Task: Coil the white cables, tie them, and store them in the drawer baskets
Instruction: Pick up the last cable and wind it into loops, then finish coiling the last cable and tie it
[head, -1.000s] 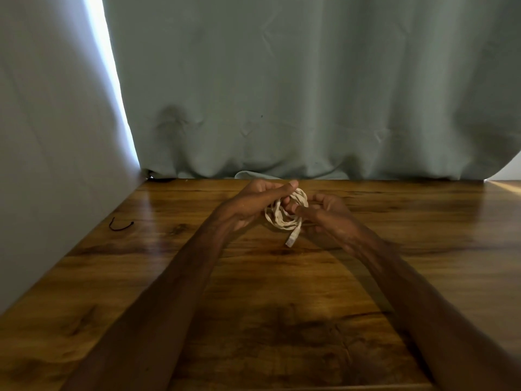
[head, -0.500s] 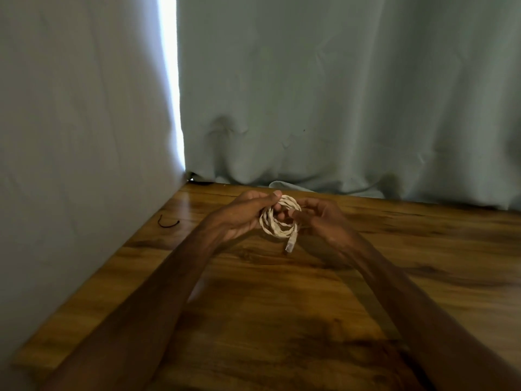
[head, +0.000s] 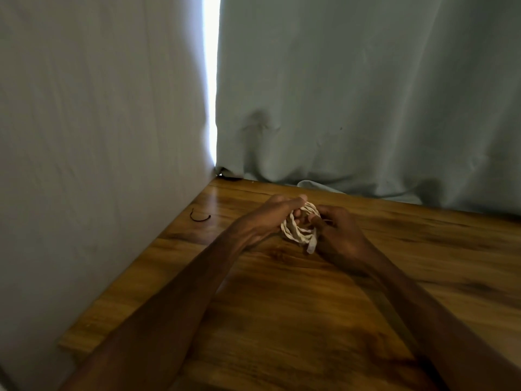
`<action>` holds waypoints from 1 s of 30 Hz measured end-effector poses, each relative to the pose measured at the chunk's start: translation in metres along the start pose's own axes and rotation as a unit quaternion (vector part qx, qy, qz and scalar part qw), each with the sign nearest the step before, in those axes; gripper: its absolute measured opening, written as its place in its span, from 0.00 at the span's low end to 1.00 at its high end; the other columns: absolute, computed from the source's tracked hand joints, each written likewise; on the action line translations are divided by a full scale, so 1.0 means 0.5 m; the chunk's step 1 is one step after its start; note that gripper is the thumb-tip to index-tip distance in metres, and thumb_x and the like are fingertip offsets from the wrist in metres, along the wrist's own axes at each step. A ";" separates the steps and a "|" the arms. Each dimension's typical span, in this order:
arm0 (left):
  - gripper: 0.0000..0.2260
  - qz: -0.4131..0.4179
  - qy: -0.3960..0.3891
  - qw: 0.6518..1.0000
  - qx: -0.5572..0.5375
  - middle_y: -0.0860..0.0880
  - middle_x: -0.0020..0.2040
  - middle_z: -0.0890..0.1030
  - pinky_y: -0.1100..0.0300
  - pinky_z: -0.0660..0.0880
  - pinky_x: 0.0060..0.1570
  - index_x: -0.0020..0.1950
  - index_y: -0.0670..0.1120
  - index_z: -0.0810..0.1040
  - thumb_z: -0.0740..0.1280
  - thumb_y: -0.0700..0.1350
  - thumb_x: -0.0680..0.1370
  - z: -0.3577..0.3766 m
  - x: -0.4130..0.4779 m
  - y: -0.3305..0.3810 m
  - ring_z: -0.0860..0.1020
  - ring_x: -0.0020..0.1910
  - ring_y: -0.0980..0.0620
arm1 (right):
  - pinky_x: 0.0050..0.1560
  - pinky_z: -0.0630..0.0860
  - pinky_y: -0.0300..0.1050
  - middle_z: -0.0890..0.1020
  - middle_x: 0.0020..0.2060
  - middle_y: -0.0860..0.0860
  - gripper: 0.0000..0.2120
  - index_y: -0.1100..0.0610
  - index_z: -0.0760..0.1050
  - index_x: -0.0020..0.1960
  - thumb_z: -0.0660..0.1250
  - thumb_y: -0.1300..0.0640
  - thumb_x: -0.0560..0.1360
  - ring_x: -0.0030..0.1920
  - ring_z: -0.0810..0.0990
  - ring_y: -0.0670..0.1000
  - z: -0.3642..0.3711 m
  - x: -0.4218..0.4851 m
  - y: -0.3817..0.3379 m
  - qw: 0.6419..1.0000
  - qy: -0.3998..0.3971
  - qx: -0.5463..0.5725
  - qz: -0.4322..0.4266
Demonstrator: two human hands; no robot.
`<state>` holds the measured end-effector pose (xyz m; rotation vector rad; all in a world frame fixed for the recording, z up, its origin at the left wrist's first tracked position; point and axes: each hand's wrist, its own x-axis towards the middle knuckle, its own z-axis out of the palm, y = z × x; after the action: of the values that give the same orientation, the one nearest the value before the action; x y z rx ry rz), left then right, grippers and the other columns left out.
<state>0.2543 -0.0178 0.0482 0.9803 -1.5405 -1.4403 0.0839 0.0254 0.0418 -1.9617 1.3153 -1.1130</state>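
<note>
fingers point(head: 293, 201) of the left hand point(head: 262, 218) curl over the top of a small coiled white cable point(head: 296, 234), while the right hand point(head: 342, 235) pinches the coil's other side, thumb and fingers bent around it. the coil is held over the wooden worktop point(head: 282, 306), its plug end point(head: 311, 247) hanging down. a thin dark piece point(head: 200, 217), perhaps a tie, lies on the worktop to the left, near pale green curtains point(head: 366, 94). both forearms reach in from below.

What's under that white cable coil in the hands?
Wooden table. The left hand and right hand grip the white cable coil over it; the spot right beneath is hidden.
</note>
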 end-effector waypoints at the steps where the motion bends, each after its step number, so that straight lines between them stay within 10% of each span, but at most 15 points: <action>1: 0.16 0.006 0.001 1.000 0.016 0.48 0.37 0.81 0.59 0.75 0.41 0.47 0.39 0.81 0.64 0.51 0.84 -0.006 0.002 -0.005 0.79 0.37 0.52 | 0.55 0.82 0.52 0.88 0.47 0.45 0.15 0.51 0.85 0.54 0.60 0.61 0.85 0.48 0.87 0.46 0.001 0.001 0.001 1.000 -0.004 0.007 0.000; 5: 0.23 0.028 0.032 0.998 0.053 0.42 0.42 0.83 0.55 0.75 0.45 0.57 0.30 0.80 0.67 0.52 0.83 -0.023 0.012 -0.013 0.80 0.41 0.48 | 0.56 0.82 0.51 0.88 0.50 0.45 0.11 0.50 0.83 0.58 0.63 0.58 0.84 0.51 0.86 0.45 0.006 0.007 -0.001 0.999 -0.019 0.028 -0.005; 11: 0.16 0.111 0.178 0.975 -0.076 0.46 0.33 0.83 0.54 0.76 0.46 0.36 0.44 0.84 0.68 0.47 0.83 -0.114 0.008 0.044 0.81 0.33 0.51 | 0.57 0.82 0.62 0.87 0.47 0.46 0.07 0.47 0.83 0.52 0.67 0.49 0.82 0.51 0.86 0.52 0.017 0.033 -0.015 0.993 0.025 0.089 0.070; 17: 0.16 0.150 0.259 0.941 -0.155 0.48 0.33 0.79 0.50 0.77 0.49 0.40 0.42 0.79 0.66 0.50 0.84 -0.240 -0.028 0.060 0.78 0.34 0.50 | 0.43 0.81 0.50 0.87 0.47 0.55 0.08 0.56 0.83 0.56 0.68 0.63 0.80 0.45 0.85 0.54 0.123 0.078 -0.060 0.992 -0.071 0.083 0.059; 25: 0.18 0.140 0.345 0.917 -0.144 0.43 0.36 0.80 0.52 0.81 0.45 0.38 0.41 0.79 0.66 0.50 0.84 -0.277 -0.035 0.038 0.81 0.34 0.49 | 0.51 0.78 0.38 0.82 0.59 0.52 0.19 0.57 0.78 0.67 0.71 0.62 0.77 0.56 0.81 0.47 0.300 0.149 -0.096 0.978 -0.141 -0.111 -0.106; 30: 0.17 0.138 0.338 0.920 -0.141 0.45 0.34 0.80 0.57 0.81 0.39 0.39 0.41 0.79 0.66 0.50 0.83 -0.267 -0.035 0.032 0.80 0.32 0.51 | 0.48 0.77 0.40 0.87 0.49 0.50 0.07 0.56 0.86 0.53 0.71 0.61 0.77 0.46 0.81 0.45 0.336 0.164 -0.092 0.953 -0.127 -0.186 -0.204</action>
<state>0.3839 -0.0521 0.0686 0.9081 -0.8879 -0.9413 0.2649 -0.0355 0.0176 -2.6448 1.0653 -0.7810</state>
